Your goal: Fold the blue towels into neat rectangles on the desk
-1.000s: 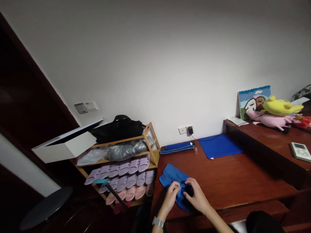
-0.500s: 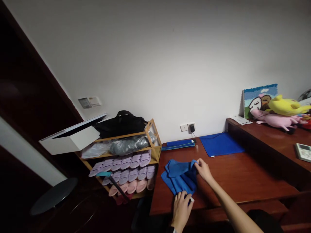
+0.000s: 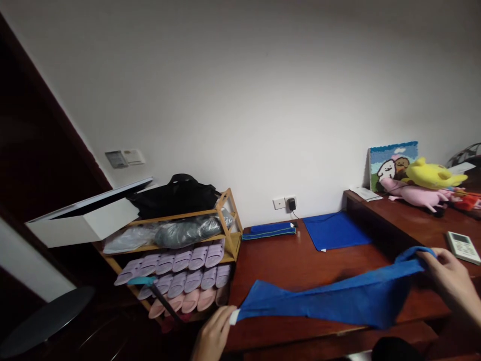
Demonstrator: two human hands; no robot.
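Note:
A long blue cloth [image 3: 330, 300] is stretched out above the front of the dark wooden desk [image 3: 300, 260]. My left hand [image 3: 213, 337] pinches its left end near the desk's front left corner. My right hand [image 3: 451, 281] grips its right end, raised over the desk's right side. The cloth sags a little in the middle between the two hands.
A folded blue cloth [image 3: 269, 230] and a flat blue mat [image 3: 334, 229] lie at the back of the desk. Plush toys [image 3: 424, 185] and a remote [image 3: 463, 246] sit on the raised shelf at right. A wooden rack of slippers [image 3: 188, 271] stands left of the desk.
The bunched blue cloth has been pulled out to full length. My right hand moved far to the right with one end; my left hand moved left and down with the other.

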